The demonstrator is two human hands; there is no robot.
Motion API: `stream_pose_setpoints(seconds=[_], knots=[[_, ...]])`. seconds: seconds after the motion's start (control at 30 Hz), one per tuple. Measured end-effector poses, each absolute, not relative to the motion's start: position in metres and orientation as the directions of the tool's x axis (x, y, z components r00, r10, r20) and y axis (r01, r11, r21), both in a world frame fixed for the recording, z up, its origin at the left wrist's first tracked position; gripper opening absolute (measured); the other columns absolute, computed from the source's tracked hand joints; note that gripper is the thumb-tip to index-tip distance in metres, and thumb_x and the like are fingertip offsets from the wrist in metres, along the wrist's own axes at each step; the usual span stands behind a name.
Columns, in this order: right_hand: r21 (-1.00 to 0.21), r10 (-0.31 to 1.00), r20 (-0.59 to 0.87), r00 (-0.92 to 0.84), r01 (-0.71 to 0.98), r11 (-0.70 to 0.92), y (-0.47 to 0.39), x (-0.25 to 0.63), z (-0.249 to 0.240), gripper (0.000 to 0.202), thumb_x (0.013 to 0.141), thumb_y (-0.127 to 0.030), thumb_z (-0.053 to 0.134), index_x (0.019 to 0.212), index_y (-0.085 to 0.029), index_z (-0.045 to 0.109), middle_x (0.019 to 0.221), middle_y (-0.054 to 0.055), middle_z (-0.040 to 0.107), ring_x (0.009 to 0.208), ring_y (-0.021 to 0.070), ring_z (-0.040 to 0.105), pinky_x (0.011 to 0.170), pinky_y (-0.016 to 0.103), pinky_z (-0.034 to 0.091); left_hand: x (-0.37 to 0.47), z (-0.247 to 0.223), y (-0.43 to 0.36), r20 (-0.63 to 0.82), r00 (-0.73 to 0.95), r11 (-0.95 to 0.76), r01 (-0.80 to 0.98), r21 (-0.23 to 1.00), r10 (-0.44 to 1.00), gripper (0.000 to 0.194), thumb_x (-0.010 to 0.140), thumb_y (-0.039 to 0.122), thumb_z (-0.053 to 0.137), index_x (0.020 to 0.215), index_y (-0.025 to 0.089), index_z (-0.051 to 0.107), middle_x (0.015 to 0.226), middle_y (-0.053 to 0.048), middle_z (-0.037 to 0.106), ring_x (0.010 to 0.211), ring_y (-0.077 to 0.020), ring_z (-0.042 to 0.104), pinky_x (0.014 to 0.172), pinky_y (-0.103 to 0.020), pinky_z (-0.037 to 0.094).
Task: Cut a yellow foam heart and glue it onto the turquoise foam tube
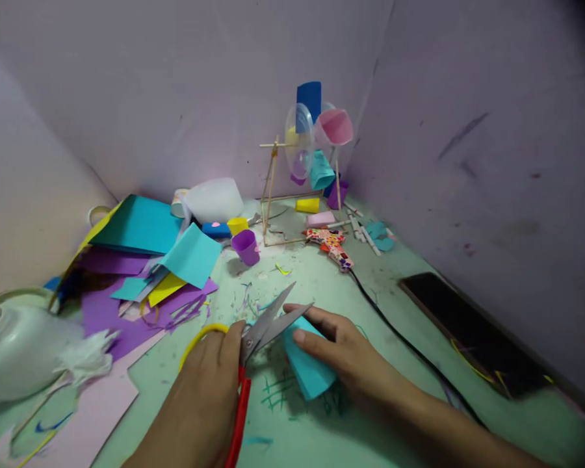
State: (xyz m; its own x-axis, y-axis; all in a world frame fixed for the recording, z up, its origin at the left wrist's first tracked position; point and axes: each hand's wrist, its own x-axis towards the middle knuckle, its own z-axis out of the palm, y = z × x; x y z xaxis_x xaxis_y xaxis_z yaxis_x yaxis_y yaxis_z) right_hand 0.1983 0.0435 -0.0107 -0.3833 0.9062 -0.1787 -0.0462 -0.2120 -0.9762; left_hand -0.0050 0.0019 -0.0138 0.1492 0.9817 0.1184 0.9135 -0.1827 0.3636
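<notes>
My left hand (pixel 202 383) is closed around scissors (pixel 262 328) with one yellow and one red handle. The blades stand apart and point away from me, their tips by the top edge of a rolled turquoise paper cup (pixel 309 367). My right hand (pixel 355 354) grips that cup between thumb and fingers, with its wide end tilted toward me. I cannot tell whether the lower blade touches the paper. Beyond the blades, thin paper scraps (pixel 283 269) lie on the table.
At the back stands a stick frame (pixel 272 182) carrying a clear disc wheel with paper cups. A patterned glue gun (pixel 329 246) lies before it, its black cable (pixel 404 344) running toward me. Coloured sheets (pixel 131 227) pile up left; a phone (pixel 463 331) lies right.
</notes>
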Motion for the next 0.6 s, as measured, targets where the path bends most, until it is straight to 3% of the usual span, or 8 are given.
stream_pose_setpoints(seconds=[0.13,0.33,0.6], knots=[[-0.988,0.915,-0.153,-0.374,0.025,-0.155,0.04,0.196,-0.005,0.045,0.075,-0.032,0.063,0.118,-0.016,0.06,0.117,0.01,0.063,0.104,0.0266,0.059,0.088,0.042,0.046,-0.002,-0.024,0.0,0.129,0.201,-0.225,0.952,0.206,0.971,0.051,0.074,0.011,0.041,0.125,0.017,0.045,0.098,-0.011,0.063,0.095,-0.0271,0.059,0.086,-0.043,0.046],[-0.996,0.937,-0.048,-0.346,0.093,-0.017,0.038,0.193,-0.003,0.036,0.076,-0.027,0.061,0.111,-0.017,0.063,0.113,0.007,0.066,0.104,0.0247,0.059,0.094,0.042,0.043,0.004,-0.022,-0.001,0.096,0.193,-0.203,0.973,0.113,0.977,0.049,0.076,0.009,0.039,0.124,0.016,0.046,0.094,-0.01,0.063,0.088,-0.0265,0.06,0.079,-0.04,0.048],[-0.996,0.934,-0.015,-0.356,0.091,0.019,0.037,0.193,-0.001,0.033,0.079,-0.026,0.058,0.11,-0.018,0.064,0.109,0.006,0.067,0.103,0.0236,0.059,0.093,0.041,0.044,0.009,-0.014,-0.003,0.127,0.173,-0.186,0.978,0.099,0.977,0.046,0.076,0.006,0.039,0.121,0.014,0.048,0.089,-0.011,0.063,0.077,-0.023,0.061,0.073,-0.035,0.048]])
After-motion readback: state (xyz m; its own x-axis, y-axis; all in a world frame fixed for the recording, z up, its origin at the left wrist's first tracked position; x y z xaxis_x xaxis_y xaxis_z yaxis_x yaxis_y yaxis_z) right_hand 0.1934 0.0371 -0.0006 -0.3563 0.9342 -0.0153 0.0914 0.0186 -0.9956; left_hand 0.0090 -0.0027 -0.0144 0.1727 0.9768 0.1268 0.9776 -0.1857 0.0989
